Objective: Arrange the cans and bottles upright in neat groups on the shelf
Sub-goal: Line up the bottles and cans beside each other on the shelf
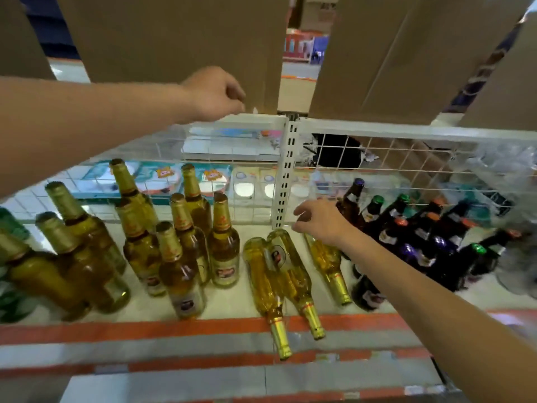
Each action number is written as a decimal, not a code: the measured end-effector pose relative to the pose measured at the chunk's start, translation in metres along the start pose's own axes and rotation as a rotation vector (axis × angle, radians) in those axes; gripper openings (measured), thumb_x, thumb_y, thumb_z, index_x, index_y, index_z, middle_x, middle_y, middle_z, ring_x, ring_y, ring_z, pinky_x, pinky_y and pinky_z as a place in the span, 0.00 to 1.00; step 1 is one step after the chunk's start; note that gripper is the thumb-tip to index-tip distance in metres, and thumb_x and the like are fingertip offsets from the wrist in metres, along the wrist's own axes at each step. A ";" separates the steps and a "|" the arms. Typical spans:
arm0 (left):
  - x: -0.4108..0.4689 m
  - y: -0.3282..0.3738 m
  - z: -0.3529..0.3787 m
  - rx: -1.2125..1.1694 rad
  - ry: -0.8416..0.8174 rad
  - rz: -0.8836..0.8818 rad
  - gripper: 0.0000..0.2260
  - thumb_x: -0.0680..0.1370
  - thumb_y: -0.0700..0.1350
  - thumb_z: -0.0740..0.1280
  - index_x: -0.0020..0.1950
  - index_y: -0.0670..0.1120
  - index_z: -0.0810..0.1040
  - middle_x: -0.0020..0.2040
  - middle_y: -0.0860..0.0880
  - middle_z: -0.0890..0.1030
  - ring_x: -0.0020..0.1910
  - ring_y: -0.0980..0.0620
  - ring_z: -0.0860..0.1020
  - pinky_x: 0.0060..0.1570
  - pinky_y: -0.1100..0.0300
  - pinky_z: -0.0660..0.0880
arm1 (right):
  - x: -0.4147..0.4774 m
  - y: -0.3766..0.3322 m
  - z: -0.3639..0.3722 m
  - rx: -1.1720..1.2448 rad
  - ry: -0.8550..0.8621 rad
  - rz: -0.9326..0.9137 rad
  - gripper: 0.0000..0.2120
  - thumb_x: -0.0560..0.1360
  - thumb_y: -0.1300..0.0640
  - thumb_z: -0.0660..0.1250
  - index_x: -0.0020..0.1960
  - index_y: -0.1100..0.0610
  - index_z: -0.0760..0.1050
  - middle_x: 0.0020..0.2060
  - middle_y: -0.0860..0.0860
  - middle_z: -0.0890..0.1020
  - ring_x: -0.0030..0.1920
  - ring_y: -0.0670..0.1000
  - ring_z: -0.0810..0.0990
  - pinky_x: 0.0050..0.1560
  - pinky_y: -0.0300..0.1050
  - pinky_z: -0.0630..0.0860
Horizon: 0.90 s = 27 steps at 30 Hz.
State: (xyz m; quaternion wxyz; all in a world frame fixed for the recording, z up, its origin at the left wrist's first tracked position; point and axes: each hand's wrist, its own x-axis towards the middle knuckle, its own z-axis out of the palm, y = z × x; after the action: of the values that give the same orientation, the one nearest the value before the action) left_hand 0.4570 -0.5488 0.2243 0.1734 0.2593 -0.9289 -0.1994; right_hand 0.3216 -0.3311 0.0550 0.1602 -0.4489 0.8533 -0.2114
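Grip uncertain: right hand loosely curled over lying beer bottle; beside grip, two lying bottles overhanging shelf lip, prone to roll if bumped.

White wire grid behind, cardboard boxes overhead.

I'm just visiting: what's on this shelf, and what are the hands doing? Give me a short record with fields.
upright bottles: golden, grouped on the left of the shelf
lying bottles: three golden, middle, necks toward the front
dark bottles: grouped on the right
left hand: curled at the edge of the upper shelf; grip unclear
right hand: open, over the base of the rightmost lying bottle
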 end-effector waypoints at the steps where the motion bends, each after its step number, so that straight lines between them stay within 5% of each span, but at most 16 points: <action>1: -0.006 0.015 0.017 -0.005 -0.011 0.030 0.14 0.78 0.45 0.70 0.63 0.46 0.80 0.59 0.48 0.81 0.58 0.49 0.78 0.60 0.56 0.74 | -0.008 0.010 0.007 0.001 -0.014 0.009 0.19 0.75 0.53 0.72 0.63 0.59 0.78 0.54 0.54 0.83 0.51 0.51 0.80 0.54 0.44 0.77; 7: -0.041 0.044 0.152 0.101 -0.317 0.121 0.16 0.78 0.41 0.70 0.66 0.44 0.78 0.63 0.46 0.79 0.60 0.49 0.77 0.58 0.59 0.72 | -0.050 0.064 0.056 0.051 -0.091 0.142 0.21 0.74 0.52 0.72 0.64 0.59 0.77 0.53 0.53 0.83 0.50 0.51 0.80 0.49 0.44 0.77; 13: -0.052 0.008 0.270 0.359 -0.497 0.146 0.21 0.76 0.39 0.70 0.68 0.52 0.76 0.69 0.46 0.74 0.67 0.44 0.73 0.63 0.49 0.74 | -0.083 0.106 0.103 0.161 -0.095 0.283 0.19 0.73 0.50 0.73 0.59 0.59 0.77 0.49 0.55 0.83 0.50 0.53 0.81 0.47 0.46 0.75; 19: -0.048 -0.016 0.316 0.568 -0.582 0.303 0.25 0.73 0.38 0.71 0.69 0.54 0.75 0.67 0.47 0.76 0.62 0.43 0.76 0.57 0.50 0.77 | -0.106 0.117 0.154 0.259 0.025 0.384 0.19 0.73 0.48 0.73 0.57 0.58 0.73 0.44 0.54 0.83 0.39 0.50 0.79 0.35 0.44 0.70; 23: -0.051 -0.015 0.320 0.629 -0.593 0.380 0.22 0.75 0.36 0.67 0.67 0.50 0.76 0.62 0.45 0.77 0.59 0.44 0.77 0.51 0.54 0.76 | -0.108 0.112 0.167 0.310 0.028 0.440 0.23 0.71 0.50 0.72 0.62 0.55 0.70 0.46 0.54 0.83 0.45 0.54 0.82 0.41 0.47 0.78; 27: -0.051 -0.015 0.321 0.646 -0.599 0.378 0.19 0.76 0.37 0.67 0.67 0.48 0.75 0.60 0.45 0.77 0.59 0.44 0.76 0.54 0.51 0.77 | -0.107 0.106 0.151 0.245 0.040 0.437 0.22 0.73 0.49 0.72 0.64 0.55 0.73 0.48 0.56 0.83 0.47 0.57 0.82 0.39 0.44 0.73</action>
State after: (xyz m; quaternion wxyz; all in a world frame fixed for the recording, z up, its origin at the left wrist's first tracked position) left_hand 0.3674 -0.4426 -0.0698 -0.1581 0.0576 -0.9834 0.0685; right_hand 0.3754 -0.2209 -0.1194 0.2385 -0.2269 0.9011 -0.2823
